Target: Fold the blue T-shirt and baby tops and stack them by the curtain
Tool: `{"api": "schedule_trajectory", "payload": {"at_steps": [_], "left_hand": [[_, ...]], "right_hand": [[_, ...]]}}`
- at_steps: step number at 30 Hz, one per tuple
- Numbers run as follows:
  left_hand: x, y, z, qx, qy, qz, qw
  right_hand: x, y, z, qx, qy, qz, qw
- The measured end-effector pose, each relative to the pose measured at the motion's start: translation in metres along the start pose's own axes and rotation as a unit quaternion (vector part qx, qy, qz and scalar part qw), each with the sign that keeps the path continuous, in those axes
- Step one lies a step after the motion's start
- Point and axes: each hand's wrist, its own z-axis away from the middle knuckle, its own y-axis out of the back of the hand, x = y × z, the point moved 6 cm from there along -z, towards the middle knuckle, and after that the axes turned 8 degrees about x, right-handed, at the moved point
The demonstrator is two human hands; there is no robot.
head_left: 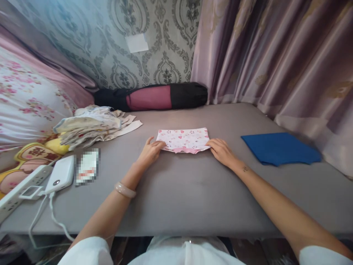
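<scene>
Head view. A small pink-patterned folded garment (184, 140) lies flat on the grey surface (179, 191), about mid-width and a little past centre toward the wall.

Left hand (151, 151): fingers curled onto the garment's left edge, thumb raised; whether the cloth is pinched or only pressed, I cannot tell. Pale bangle on that wrist.

Right hand (222, 151): lies flat, fingers together, fingertips touching the garment's right edge near its lower corner. Not closed around anything.

Edges: the garment's near edge shows a pink hem peeking out below the printed layer; its far edge is straight.

Open room: the grey surface is bare between the garment and the near edge, and between the garment and the rolled black-and-maroon bag (154, 96) at the wall.

To the right, well apart, a folded blue cloth (280, 148) lies near the curtain (275, 62).

To the left, a pile of light clothes (93, 125), then a white power bank (61, 173) with its cable and a power strip (19, 187) at the left edge.
</scene>
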Motion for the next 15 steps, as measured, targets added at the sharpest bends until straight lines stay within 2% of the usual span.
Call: {"api": "schedule_trajectory", "payload": {"at_steps": [5, 9, 12, 15], "left_hand": [[0.002, -0.004, 0.015, -0.065, 0.006, 0.013, 0.998], [0.004, 0.000, 0.017, -0.087, 0.039, 0.026, 0.995], [0.007, 0.000, -0.001, -0.062, 0.099, 0.038, 0.992], [0.016, -0.012, -0.032, -0.024, 0.146, 0.031, 0.988]], "right_hand": [[-0.006, -0.002, 0.013, -0.012, 0.000, 0.005, 1.000], [-0.008, 0.002, 0.011, -0.027, -0.009, 0.018, 0.999], [-0.009, -0.001, -0.007, -0.040, -0.053, 0.029, 0.997], [-0.018, -0.015, -0.037, -0.038, -0.091, 0.033, 0.995]]}}
